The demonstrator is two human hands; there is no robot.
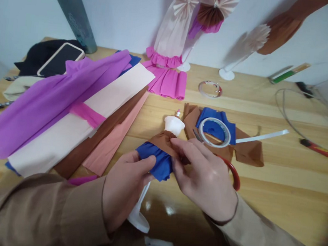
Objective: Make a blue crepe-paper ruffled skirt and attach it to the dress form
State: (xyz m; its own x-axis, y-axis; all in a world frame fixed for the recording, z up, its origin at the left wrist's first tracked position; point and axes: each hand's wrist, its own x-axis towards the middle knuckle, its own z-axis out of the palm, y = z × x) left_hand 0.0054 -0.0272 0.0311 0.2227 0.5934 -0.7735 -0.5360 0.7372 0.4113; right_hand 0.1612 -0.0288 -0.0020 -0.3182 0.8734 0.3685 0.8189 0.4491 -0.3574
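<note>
A small white dress-form mannequin [173,125] stands tilted near the table's front edge, its stem running down to a round white base [139,222]. Around its waist sits a gathered brown crepe-paper strip [160,141], over a short blue crepe-paper skirt [161,167]. My left hand [125,183] is closed on the blue skirt's left side, thumb on top, with its other fingers partly hidden. From the right, my right hand [205,177] pinches the brown strip at the waist. Red-handled scissors [235,175] lie partly hidden behind my right hand.
A tape roll [228,137] with a loose end rests on blue and brown scraps [248,148]. Purple [47,92], white and brown crepe sheets cover the left. Behind stand paper-dressed forms [172,35] and a bottle [72,13]. A red-handled tool [320,149] lies right.
</note>
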